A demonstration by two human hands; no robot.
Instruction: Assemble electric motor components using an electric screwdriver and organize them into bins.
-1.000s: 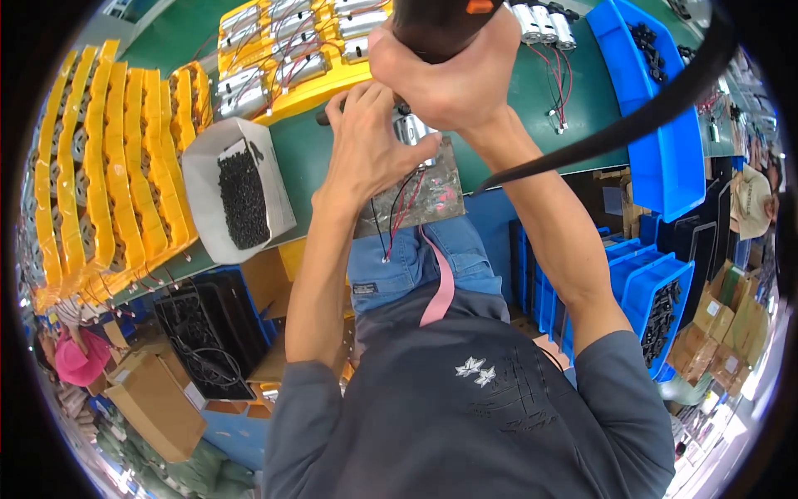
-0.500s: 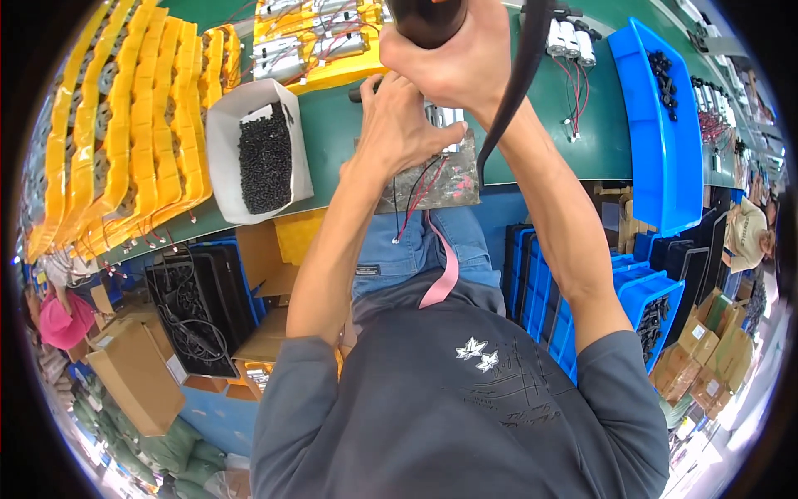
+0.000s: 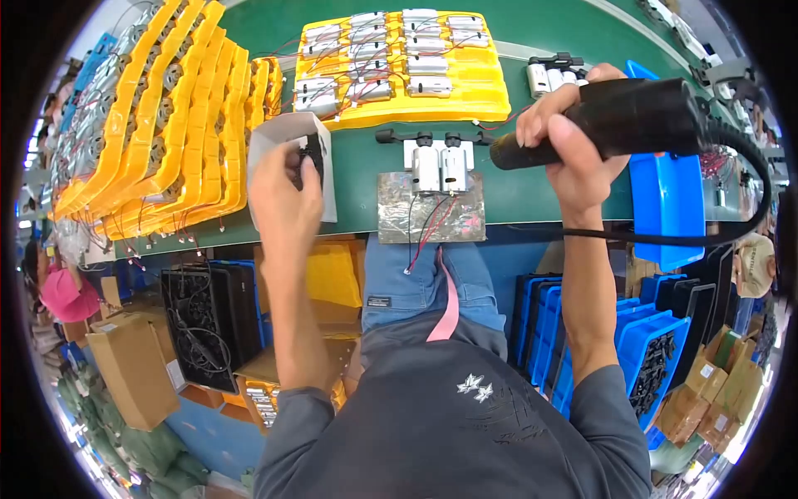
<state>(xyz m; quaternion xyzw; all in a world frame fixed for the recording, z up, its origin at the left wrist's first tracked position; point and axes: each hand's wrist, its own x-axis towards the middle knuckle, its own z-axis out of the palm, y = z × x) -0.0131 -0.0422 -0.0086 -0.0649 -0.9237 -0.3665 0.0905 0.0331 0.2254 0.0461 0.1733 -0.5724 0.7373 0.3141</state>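
My right hand (image 3: 573, 145) grips a thick black power tool (image 3: 615, 121) with a black hose trailing off to the right, held above the green bench. My left hand (image 3: 283, 195) reaches into a white box (image 3: 278, 141) of small black parts at the bench's near left, fingers closed on the parts. Between my hands, two small silver motors (image 3: 438, 166) with red and black wires sit in a white fixture on a metal plate (image 3: 432, 218).
A yellow tray (image 3: 486, 100) holding rows of silver motors lies behind the fixture. Stacked yellow trays (image 3: 158, 141) fill the left. A blue bin (image 3: 669, 208) stands at right. Blue and black trays and cardboard boxes (image 3: 125, 366) sit under the bench.
My left hand left the fixture and moved left into the white box. My right hand swung the black tool off to the right, uncovering the two motors.
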